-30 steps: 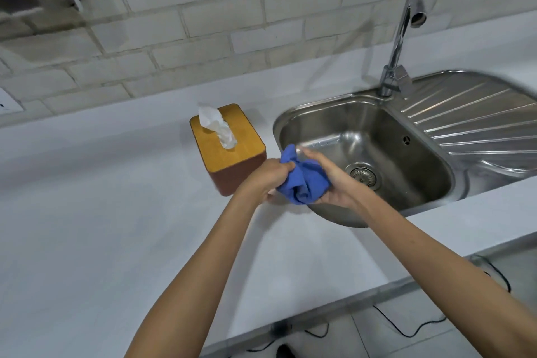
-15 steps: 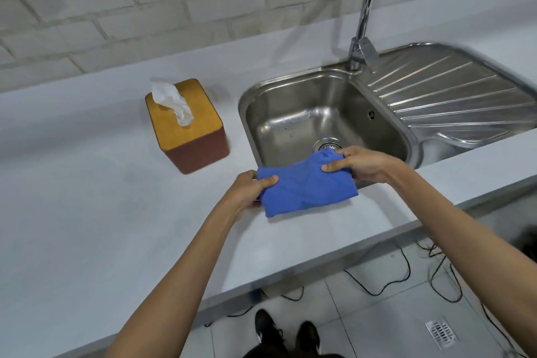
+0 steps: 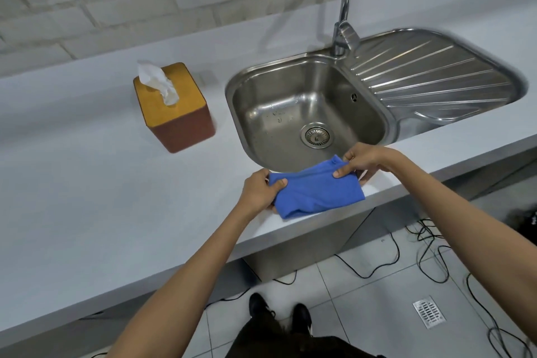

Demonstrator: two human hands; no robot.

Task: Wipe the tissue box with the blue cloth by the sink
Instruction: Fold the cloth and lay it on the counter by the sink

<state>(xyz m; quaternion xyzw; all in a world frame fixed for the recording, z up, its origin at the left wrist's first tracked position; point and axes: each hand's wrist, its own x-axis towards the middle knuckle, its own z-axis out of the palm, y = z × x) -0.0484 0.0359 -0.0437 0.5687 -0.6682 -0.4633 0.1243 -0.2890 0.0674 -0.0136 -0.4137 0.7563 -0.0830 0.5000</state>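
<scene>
The tissue box has a yellow wooden top and brown sides, with a white tissue sticking up from it; it stands on the white counter left of the sink. The blue cloth is stretched between my hands just above the counter's front edge, in front of the basin. My left hand pinches its left end and my right hand pinches its upper right corner. Both hands are well to the right of and nearer than the box.
A steel sink with a drainer and a tall tap lies to the right. The white counter runs left and back to a brick wall. Below the counter edge are floor tiles, black cables and my shoes.
The cloth was bunched between my hands by the box a second ago; it is now spread flat and held by two ends, lower and nearer the counter's front edge. The view has tilted down.
</scene>
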